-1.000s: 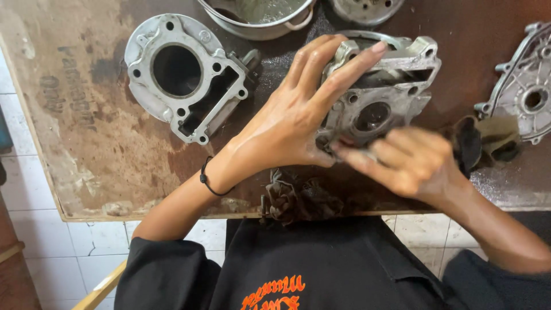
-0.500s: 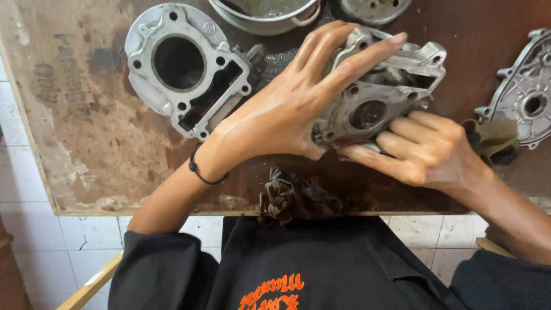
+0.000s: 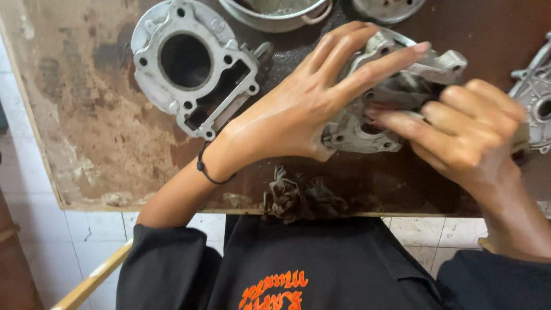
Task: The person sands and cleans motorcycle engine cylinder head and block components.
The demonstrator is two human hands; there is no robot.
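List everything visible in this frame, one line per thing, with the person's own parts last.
engine casting: 1, grey metal, on the table right of centre, held between both hands
cylinder block: 1, grey metal with a round bore, on the table at upper left, apart from the hands
metal pan: 1, silver, top edge, partly cut off
round metal part: 1, grey, top edge, cut off
engine cover: 1, grey, right edge, partly cut off
dirty rag: 1, dark, at the table's near edge
table: 1, brown, worn and stained
left hand: 1, fingers spread over the casting, black band at the wrist
right hand: 1, fingers on the casting's near face
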